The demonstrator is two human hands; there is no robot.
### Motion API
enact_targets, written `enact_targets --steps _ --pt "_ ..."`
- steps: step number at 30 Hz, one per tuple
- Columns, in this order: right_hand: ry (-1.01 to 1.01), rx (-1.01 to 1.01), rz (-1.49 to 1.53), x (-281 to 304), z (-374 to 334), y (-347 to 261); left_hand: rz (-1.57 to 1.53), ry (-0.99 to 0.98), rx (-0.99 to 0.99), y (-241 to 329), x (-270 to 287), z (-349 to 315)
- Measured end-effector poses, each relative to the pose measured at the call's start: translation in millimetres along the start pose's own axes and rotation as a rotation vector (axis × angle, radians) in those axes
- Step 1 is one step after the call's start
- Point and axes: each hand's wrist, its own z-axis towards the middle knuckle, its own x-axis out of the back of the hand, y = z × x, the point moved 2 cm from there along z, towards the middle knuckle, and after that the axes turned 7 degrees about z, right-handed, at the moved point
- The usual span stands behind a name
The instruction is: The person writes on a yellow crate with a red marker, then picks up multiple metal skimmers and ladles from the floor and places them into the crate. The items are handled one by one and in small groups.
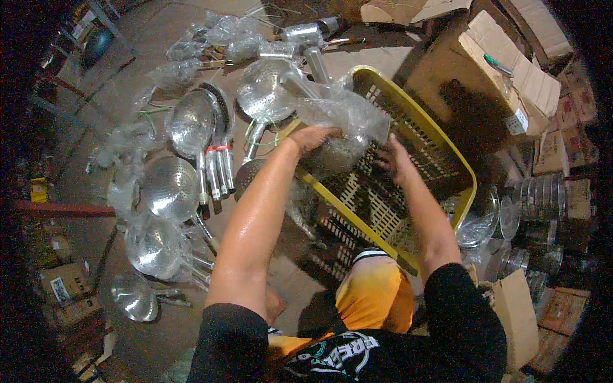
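Observation:
My left hand (314, 138) is closed on a clear plastic-wrapped bundle (345, 115) over the left rim of a yellow plastic basket (463, 167). The bundle's contents are blurred, and I cannot make out their kind. Just right of it, over the basket's inside, my right hand (396, 159) has its fingers apart, close to the plastic. Whether they touch it I cannot tell. Beyond my left hand lies a large perforated metal strainer ladle (267, 92) in clear plastic, its handle pointing toward me.
More strainer ladles (171, 186) lie on the floor at left, several in plastic. Plastic-wrapped utensils (233, 38) are piled at the far side. An open cardboard box (440, 60) stands beyond the basket at right. Stacked round metal ware (539, 198) and cartons line the right.

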Motion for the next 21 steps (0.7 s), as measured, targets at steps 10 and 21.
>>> enact_targets --steps 10,21 --pt "-0.075 0.286 -0.186 -59.3 31.8 72.9 0.188 0.402 0.567 18.9 -23.9 2.1" --pt "-0.159 0.435 -0.301 -69.2 13.4 68.3 0.990 0.594 -0.250 90.2 102.4 -26.2"
